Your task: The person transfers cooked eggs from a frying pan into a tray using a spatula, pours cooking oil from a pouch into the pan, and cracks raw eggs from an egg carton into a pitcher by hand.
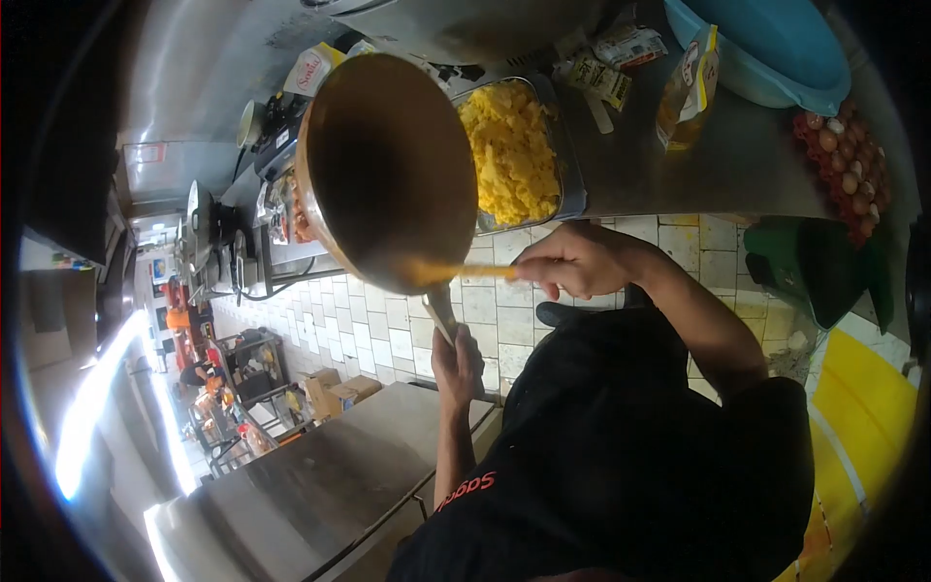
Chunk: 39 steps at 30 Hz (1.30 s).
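My left hand (457, 369) is closed around the metal handle of a large deep pan (388, 165). The pan is tilted so its brownish, dark inside faces me. In my right hand (574, 260) is a yellow-orange spatula (475, 271), whose blurred far end reaches the pan's lower rim. Just right of the pan, a metal tray (572, 197) on the counter holds a heap of scrambled eggs (509, 150). My right hand is just below the tray's near edge. Part of the tray's left side is hidden behind the pan.
On the steel counter (630, 170) are a yellow-and-white packet (689, 87), wrappers (596, 80), a blue basin (776, 48) and a red carton with several eggs (847, 160). A green bin (810, 272) stands at right. A steel worktop (330, 466) lies lower left, near cardboard boxes (335, 391).
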Each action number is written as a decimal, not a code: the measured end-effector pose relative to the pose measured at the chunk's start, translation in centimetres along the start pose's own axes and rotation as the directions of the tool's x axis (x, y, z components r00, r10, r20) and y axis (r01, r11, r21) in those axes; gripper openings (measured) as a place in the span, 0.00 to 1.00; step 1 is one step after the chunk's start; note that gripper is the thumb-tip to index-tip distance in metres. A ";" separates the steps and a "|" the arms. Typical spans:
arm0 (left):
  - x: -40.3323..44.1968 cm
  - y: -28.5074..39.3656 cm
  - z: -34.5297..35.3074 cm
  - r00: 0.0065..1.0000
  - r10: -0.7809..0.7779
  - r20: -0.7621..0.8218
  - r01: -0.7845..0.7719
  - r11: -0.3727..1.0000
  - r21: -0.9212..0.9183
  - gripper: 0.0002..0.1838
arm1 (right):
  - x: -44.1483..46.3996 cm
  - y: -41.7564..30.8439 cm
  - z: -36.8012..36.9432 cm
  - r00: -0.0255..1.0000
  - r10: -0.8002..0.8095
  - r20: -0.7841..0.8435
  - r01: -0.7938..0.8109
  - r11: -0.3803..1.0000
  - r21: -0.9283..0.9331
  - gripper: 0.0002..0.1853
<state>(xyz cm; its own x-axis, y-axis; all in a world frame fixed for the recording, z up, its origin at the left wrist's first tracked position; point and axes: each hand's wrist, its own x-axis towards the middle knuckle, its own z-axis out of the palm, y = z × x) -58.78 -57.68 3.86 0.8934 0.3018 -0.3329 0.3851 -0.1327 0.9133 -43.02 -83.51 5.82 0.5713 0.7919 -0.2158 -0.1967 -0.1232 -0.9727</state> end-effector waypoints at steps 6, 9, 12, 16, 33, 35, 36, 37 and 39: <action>3.0 0.2 0.8 0.998 0.070 -0.003 -0.069 0.993 0.091 0.10 | 5.5 5.4 -3.0 0.982 0.032 -0.185 -0.112 0.890 -0.442 0.17; 4.3 -0.6 0.6 0.991 0.130 -0.026 -0.123 0.975 0.185 0.11 | 6.7 5.4 -4.3 0.956 -0.109 -0.272 -0.024 0.895 -0.445 0.22; 4.6 -0.2 0.8 0.994 0.092 -0.049 -0.084 0.984 0.158 0.12 | 5.8 4.2 -3.2 0.981 -0.194 0.003 0.180 0.905 -0.386 0.19; 3.9 0.5 0.0 0.996 0.067 0.062 -0.071 0.995 0.077 0.11 | 7.6 6.7 -4.5 0.900 -0.049 -0.432 -0.170 0.875 -0.452 0.18; -0.8 -0.4 0.6 0.997 -0.006 0.071 0.001 0.998 0.063 0.12 | 13.8 -2.6 3.2 0.942 -0.068 -0.330 0.302 0.604 0.737 0.23; -0.9 0.3 0.5 0.994 -0.095 0.058 0.097 0.995 -0.029 0.12 | 14.0 -2.2 3.6 0.943 0.043 -0.330 0.267 0.495 0.827 0.23; -0.7 0.1 0.0 0.994 -0.099 0.044 0.100 0.995 -0.010 0.13 | 12.8 -1.9 3.6 0.957 -0.002 -0.290 0.239 0.574 0.783 0.23; -0.3 -0.5 -0.6 0.994 -0.102 0.032 0.102 0.995 0.010 0.13 | 10.3 -1.3 3.7 0.968 -0.042 -0.248 0.215 0.649 0.730 0.23; 0.0 -0.8 -1.3 0.994 -0.105 0.033 0.105 0.994 0.020 0.14 | 7.5 1.1 4.5 0.908 -0.357 -0.221 0.417 0.826 0.378 0.23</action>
<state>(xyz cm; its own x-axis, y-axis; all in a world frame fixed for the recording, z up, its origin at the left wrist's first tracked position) -59.39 -56.37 3.38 0.8550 0.2828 -0.4347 0.4809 -0.1188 0.8687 -42.60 -75.03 3.49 0.7645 0.6307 0.1330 -0.2255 0.4550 -0.8615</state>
